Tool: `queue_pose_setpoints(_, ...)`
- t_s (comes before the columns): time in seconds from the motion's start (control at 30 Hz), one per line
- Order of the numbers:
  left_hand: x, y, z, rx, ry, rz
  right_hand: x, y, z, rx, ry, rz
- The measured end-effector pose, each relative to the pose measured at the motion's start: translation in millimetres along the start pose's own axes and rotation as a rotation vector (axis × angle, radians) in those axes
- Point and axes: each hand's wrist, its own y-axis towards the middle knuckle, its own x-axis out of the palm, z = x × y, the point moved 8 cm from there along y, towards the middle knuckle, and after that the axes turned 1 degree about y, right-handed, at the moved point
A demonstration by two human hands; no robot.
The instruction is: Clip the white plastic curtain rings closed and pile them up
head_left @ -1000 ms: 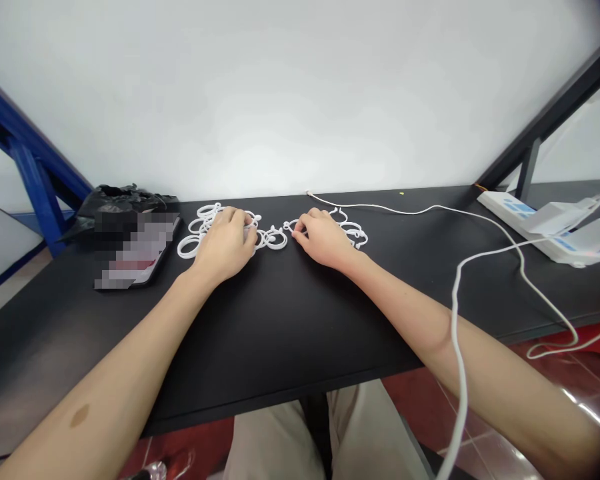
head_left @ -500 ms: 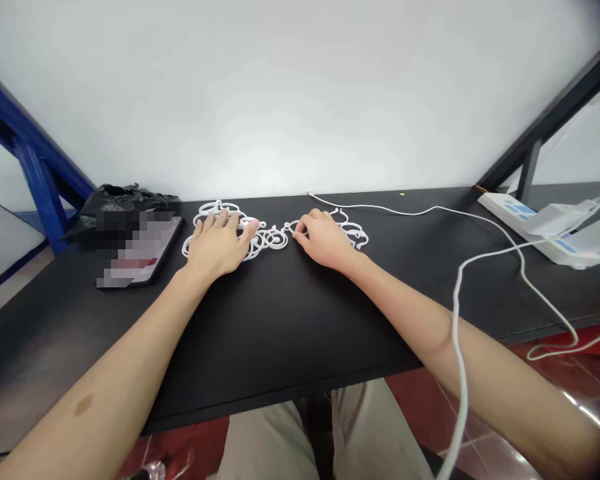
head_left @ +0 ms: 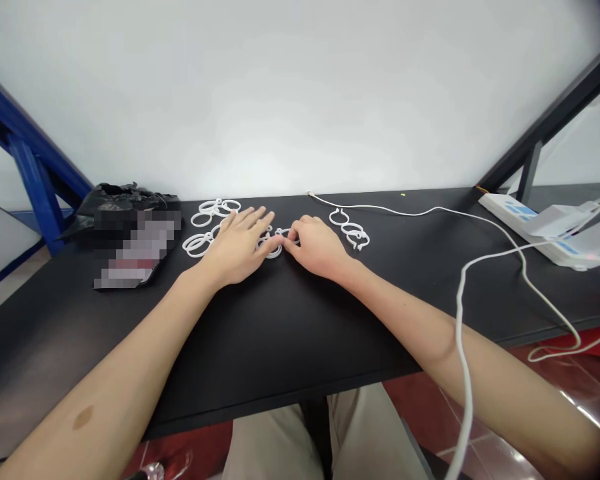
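Several white rings (head_left: pixel 198 246), which look like plastic curtain rings with small clips, lie in a loose group on the black table. My left hand (head_left: pixel 237 247) rests palm down over part of this group, fingers spread, hiding some of the rings. Close to its thumb, my right hand (head_left: pixel 320 247) has thumb and forefinger pinched on one white ring (head_left: pixel 281 232), mostly covered by the fingers. Just beyond my right hand, a smaller cluster of white rings (head_left: pixel 353 230) sits apart on the right.
Left of the rings are a crumpled black plastic bag (head_left: pixel 120 197) and a blurred flat object (head_left: pixel 140 253). A white cable (head_left: pixel 460 320) loops across the right side, over my right forearm. White devices (head_left: pixel 550 230) stand at the far right. A white wall (head_left: pixel 300 100) rises behind the table (head_left: pixel 290 333).
My left hand has slid to the right, uncovering rings at the left. My right hand has shifted slightly left, and the two hands are now nearly touching.
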Motion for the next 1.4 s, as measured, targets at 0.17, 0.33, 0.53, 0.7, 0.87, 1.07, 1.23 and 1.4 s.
queue_pose_setpoints(0.17, 6.2, 0.5, -3.8, -0.036, 0.068, -0.056, -2.9, 0.0, 4.6, 0.033, -0.112, 0.018)
queue_pose_setpoints(0.33, -3.2, -1.0, -18.4, -0.136, 0.144, 0.053, -5.6, -0.4, 8.6, 0.069, -0.182, -0.012)
queue_pose_setpoints(0.53, -4.8, -2.3, -24.8, -0.191, 0.129, 0.044, -5.5, -0.8, 8.5, 0.092, -0.169, -0.048)
queue_pose_setpoints(0.7, 0.6, -2.0, -26.8, -0.207, 0.13, 0.015, -4.4, -0.6, 9.0, 0.077, -0.148, -0.049)
queue_pose_setpoints(0.87, -8.5, -1.6, -21.4, -0.151, 0.122, 0.146, -6.8, 1.7, 8.8, 0.067, -0.004, 0.009)
queue_pose_setpoints(1.07, -26.2, -5.1, 8.4, -0.069, -0.108, 0.284, -19.2, -2.0, -6.2, -0.057, 0.594, 0.168)
queue_pose_setpoints(1.23, -30.0, -7.1, 19.9, -0.021, -0.182, 0.266, -16.1, -5.1, -9.0, -0.029, 0.805, 0.138)
queue_pose_setpoints(1.4, -32.6, -7.6, 6.6, -0.074, -0.193, 0.302, -14.4, -5.2, -9.7, -0.014, 0.832, 0.091)
